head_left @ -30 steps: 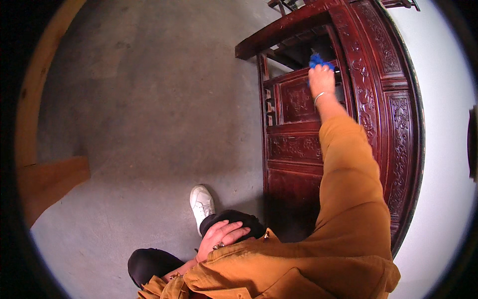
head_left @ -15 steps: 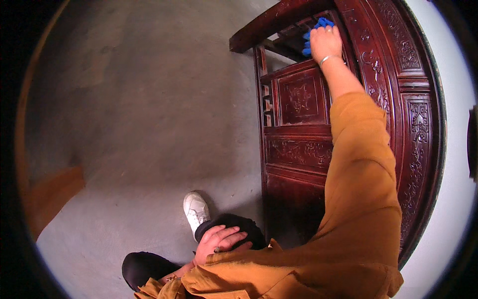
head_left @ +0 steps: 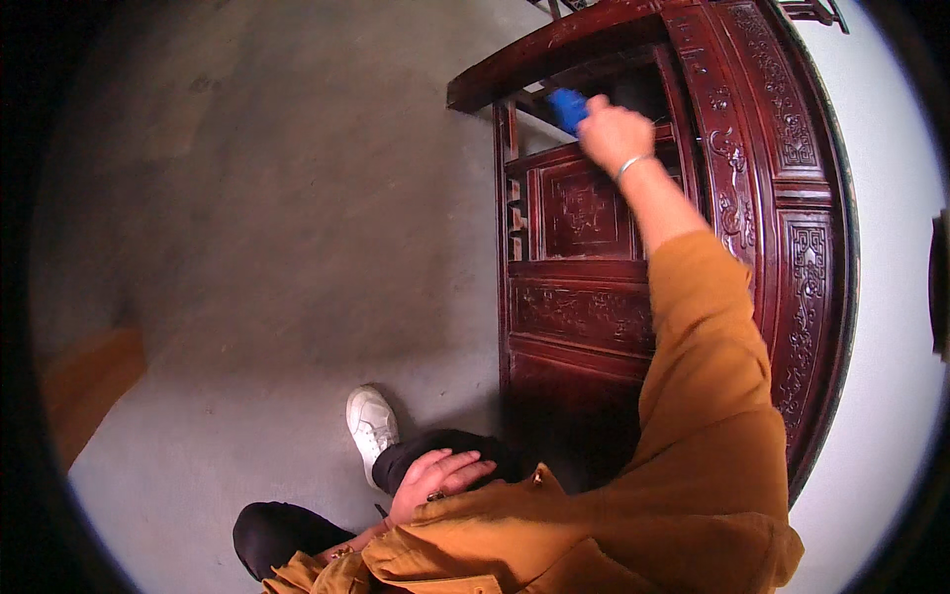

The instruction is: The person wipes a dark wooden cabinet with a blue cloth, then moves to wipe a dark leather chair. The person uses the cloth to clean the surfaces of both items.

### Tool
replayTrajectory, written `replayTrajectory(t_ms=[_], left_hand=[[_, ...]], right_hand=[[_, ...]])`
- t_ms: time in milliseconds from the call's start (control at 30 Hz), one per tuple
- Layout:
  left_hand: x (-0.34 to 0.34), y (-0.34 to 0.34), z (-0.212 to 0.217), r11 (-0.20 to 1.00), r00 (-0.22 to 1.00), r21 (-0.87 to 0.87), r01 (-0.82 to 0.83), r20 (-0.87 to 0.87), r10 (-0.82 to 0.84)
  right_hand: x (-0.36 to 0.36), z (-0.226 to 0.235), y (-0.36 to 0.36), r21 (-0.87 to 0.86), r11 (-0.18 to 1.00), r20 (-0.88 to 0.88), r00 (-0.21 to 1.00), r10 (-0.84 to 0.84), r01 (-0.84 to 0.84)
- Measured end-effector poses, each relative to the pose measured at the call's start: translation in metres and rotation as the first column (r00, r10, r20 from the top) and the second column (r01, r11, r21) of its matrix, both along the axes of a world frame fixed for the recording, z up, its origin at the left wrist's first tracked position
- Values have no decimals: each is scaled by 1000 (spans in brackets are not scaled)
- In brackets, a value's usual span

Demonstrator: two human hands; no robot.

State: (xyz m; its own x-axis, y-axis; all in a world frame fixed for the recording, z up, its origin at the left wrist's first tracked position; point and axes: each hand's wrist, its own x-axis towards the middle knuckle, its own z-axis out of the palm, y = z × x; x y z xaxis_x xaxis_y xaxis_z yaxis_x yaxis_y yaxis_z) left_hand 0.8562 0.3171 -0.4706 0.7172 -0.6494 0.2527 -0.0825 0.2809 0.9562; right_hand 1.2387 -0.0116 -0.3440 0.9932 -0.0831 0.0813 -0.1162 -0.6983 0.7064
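A blue cloth (head_left: 569, 109), bunched and slightly blurred, sticks out from my right hand (head_left: 617, 135), whose fingers are closed on it. That arm reaches far forward over a dark red carved wooden piece of furniture (head_left: 586, 216). The cloth is beside the open gap near its far end, under a thick curved rail (head_left: 554, 54); whether it touches the wood I cannot tell. Low in the view, my left hand (head_left: 435, 480) rests on my dark-trousered leg, its fingers stretched out and holding nothing.
Carved upright panels (head_left: 807, 247) run along the right side against a white wall (head_left: 891, 327). Grey floor (head_left: 267, 198) stretches to the left, with an orange-brown board-like thing (head_left: 94, 386) at its edge. My white shoe (head_left: 372, 421) stands near the furniture's base.
My right hand has moved left and nearer with the blue cloth, away from the inner corner by the upright panels. The left hand stays on my leg. The view has shifted slightly.
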Motion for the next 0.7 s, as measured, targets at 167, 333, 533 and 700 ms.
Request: replayTrajectory(t_ms=[167, 333, 533, 700], left_hand=[[-10, 2, -4, 993, 992, -13, 116, -37, -117], [-10, 11, -4, 998, 986, 68, -8, 164, -4], [-12, 28, 5, 990, 996, 115, -75, 51, 69], [-7, 35, 5, 948, 930, 183, -262, 310, 198]], right_hand=[[-39, -20, 45, 220, 964, -449, 861, 238, -151], [-36, 29, -4, -167, 868, 177, 852, 493, -467], [-110, -9, -60, -80, 962, 364, 890, 273, -262], [-158, -8, -53, 74, 955, 590, 785, 191, -288]])
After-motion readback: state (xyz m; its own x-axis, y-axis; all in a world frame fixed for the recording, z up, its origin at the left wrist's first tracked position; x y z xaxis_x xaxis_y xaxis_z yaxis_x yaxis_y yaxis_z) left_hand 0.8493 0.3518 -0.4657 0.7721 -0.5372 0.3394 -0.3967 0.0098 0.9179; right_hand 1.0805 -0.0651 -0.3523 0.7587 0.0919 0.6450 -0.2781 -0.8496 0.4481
